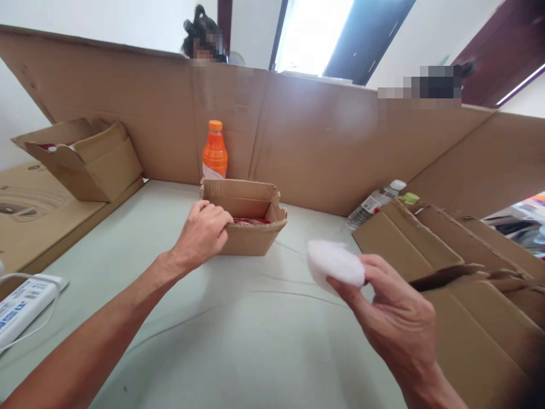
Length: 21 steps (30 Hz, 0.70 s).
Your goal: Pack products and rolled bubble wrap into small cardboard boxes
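Observation:
In the head view, an open cardboard box (247,241) stands on the pale tabletop, with something red and thin showing inside it. My left hand (207,227) is closed over the box's left front rim, its fingers curled at the edge. To the right of the box, above the table, my right hand (394,304) grips a white, soft-looking rounded bundle (334,262) between thumb and fingers. The bundle is slightly blurred, and I cannot tell exactly what it is.
An orange drink bottle (215,150) stands behind the box against a cardboard partition (315,136). More cardboard boxes (404,238) crowd the right side by a clear bottle (374,203). Another box (102,162) and a white power strip (28,307) are at left. Two people are beyond the partition.

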{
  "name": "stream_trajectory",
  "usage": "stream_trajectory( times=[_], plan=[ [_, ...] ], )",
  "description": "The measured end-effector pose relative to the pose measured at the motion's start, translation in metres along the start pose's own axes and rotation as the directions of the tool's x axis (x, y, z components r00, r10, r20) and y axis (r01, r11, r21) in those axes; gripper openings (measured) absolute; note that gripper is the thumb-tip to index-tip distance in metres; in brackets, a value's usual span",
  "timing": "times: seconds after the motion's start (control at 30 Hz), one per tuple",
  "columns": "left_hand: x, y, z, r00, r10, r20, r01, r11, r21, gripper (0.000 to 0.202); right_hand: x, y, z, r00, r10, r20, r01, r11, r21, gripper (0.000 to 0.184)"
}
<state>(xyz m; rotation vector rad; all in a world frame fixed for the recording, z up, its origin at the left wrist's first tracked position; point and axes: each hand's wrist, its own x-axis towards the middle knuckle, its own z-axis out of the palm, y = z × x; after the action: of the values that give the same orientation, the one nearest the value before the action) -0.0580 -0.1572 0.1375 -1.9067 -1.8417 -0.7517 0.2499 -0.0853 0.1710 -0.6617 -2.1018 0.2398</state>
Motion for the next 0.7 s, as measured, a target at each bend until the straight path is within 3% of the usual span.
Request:
stream_trajectory(
  times=[0.17,0.23,0.3,0.37,0.47,0.6,0.7],
  plan=[
    [-0.049,0.028,-0.033,0.996,0.083,-0.044,-0.086,0.994,-0.065,0.024,0.037,-0.026,-0.011,0.997,-0.071,-0.033,0.070,0.997,-0.027,0.008],
    [-0.075,0.045,-0.052,0.996,0.088,-0.035,-0.091,0.991,-0.102,0.023,0.046,-0.038,-0.012,0.993,-0.094,0.065,0.097,0.995,-0.037,0.012],
    [-0.098,0.062,-0.069,0.995,0.098,-0.018,-0.100,0.985,-0.140,0.024,0.052,-0.048,-0.007,0.956,-0.136,0.261,0.147,0.989,-0.024,0.018],
    [-0.116,0.076,-0.082,0.995,0.099,0.004,-0.097,0.978,-0.183,0.029,0.055,-0.058,0.007,0.847,-0.190,0.496,0.236,0.971,-0.031,0.020],
    [-0.131,0.088,-0.089,0.997,0.073,0.020,-0.066,0.969,-0.239,0.033,0.054,-0.069,0.042,0.636,-0.192,0.747,0.417,0.900,-0.123,0.013],
    [-0.136,0.092,-0.087,0.999,0.047,-0.001,-0.045,0.963,-0.266,0.031,0.049,-0.084,0.095,0.425,-0.106,0.899,0.535,0.830,-0.156,0.011],
    [-0.135,0.092,-0.087,1.000,0.012,-0.011,-0.015,0.962,-0.272,0.029,0.048,-0.091,0.114,0.323,-0.047,0.945,0.521,0.843,-0.136,0.013]
  ],
)
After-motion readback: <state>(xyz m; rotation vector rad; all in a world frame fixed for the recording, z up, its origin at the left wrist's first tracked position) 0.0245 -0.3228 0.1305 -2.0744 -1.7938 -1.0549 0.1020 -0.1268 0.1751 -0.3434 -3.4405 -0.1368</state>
